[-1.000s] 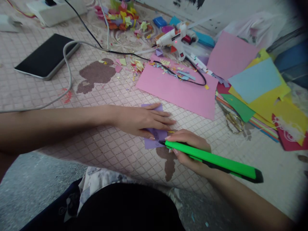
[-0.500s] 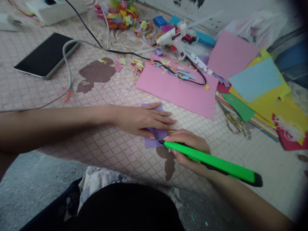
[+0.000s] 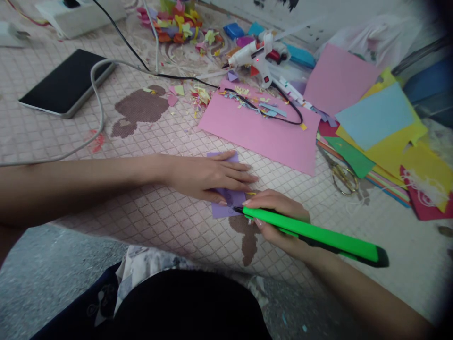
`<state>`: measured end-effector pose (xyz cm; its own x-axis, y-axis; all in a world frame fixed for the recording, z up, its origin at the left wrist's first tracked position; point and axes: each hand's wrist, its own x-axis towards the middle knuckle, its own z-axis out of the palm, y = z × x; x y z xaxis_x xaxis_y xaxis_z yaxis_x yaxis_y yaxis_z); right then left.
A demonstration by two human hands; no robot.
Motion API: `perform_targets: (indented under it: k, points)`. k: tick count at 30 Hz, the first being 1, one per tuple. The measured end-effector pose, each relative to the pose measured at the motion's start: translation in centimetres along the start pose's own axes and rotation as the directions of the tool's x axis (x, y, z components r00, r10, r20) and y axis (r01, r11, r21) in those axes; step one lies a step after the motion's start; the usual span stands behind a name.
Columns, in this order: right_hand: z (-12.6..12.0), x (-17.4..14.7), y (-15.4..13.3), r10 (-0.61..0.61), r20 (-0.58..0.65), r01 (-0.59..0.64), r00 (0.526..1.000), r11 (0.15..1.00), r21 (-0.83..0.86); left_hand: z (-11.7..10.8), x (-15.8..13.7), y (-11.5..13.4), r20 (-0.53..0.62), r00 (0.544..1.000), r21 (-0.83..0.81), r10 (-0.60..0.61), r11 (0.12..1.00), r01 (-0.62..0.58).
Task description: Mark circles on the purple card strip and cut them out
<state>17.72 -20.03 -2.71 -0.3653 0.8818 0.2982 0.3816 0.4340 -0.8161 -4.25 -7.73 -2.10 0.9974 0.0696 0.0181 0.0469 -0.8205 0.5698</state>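
Observation:
A small sheet of purple paper (image 3: 221,211) lies near the front edge of the table. My left hand (image 3: 208,177) rests flat across it, fingers stretched to the right and slightly apart, hiding much of the sheet. My right hand (image 3: 279,210) grips a green utility knife (image 3: 311,231) with black ends. The knife's dark tip touches, or is just above, the lower right part of the purple paper, close to my left thumb. Faint drawn marks show on the paper beside the tip.
Beyond my hands lies a pink sheet (image 3: 255,134) with paper scraps and a black cord on it. A white glue gun (image 3: 260,59) stands behind it. Scissors (image 3: 344,179) and coloured paper (image 3: 378,115) lie right. A black tablet-like device (image 3: 65,85) and grey cable (image 3: 102,106) lie left.
The rear end of the green utility knife has risen slightly and swung a little to the right, its tip staying near the same spot. My left hand holds its place on the paper.

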Motion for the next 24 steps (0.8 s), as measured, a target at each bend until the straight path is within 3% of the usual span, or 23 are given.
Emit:
perform_targets:
  k: [11,18,24]
  points:
    - [0.2,0.0,-0.1,-0.011,-0.016,0.011,1.000,0.999,-0.048,0.0,0.0,0.1,-0.031,0.999,-0.005,0.017,1.000,-0.018]
    - [0.3,0.2,-0.3,-0.026,-0.033,0.023,0.999,0.996,-0.090,0.0,0.0,0.1,0.013,1.000,0.013,-0.006,1.000,0.006]
    - [0.1,0.3,-1.0,-0.037,0.061,0.044,0.997,0.993,-0.113,0.0,0.0,0.0,-0.006,1.000,-0.003,0.002,1.000,-0.002]
